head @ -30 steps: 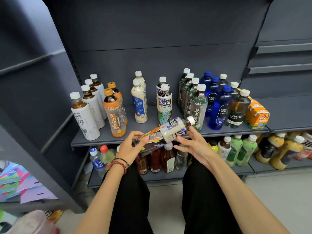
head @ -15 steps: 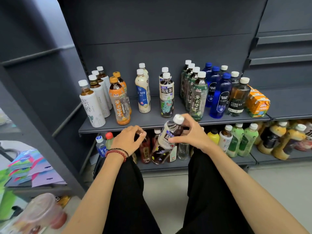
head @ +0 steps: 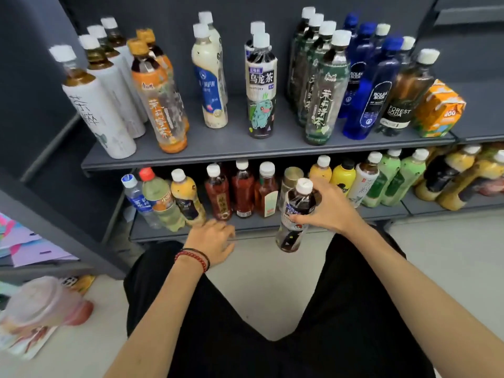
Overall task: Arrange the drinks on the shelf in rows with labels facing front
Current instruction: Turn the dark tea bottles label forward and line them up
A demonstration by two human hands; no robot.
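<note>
Grip of right hand (head: 331, 211) on Pokéball-label bottle (head: 291, 236)

The white-capped dark tea bottle (head: 290, 236) is upright in the air before the lower shelf (head: 158, 232).

Bottom left, a lidded plastic cup (head: 41, 306) w/ pinkish contents, blurred, on the pale floor (head: 267, 290); its base sits over a printed leaflet (head: 30, 342), red & white; just behind the cup, a yellow packet (head: 81, 283), partly hidden; further left, pink & purple papers (head: 35, 252) stacked on a low ledge of the grey side rack (head: 54, 236); print too blurred to read.
</note>
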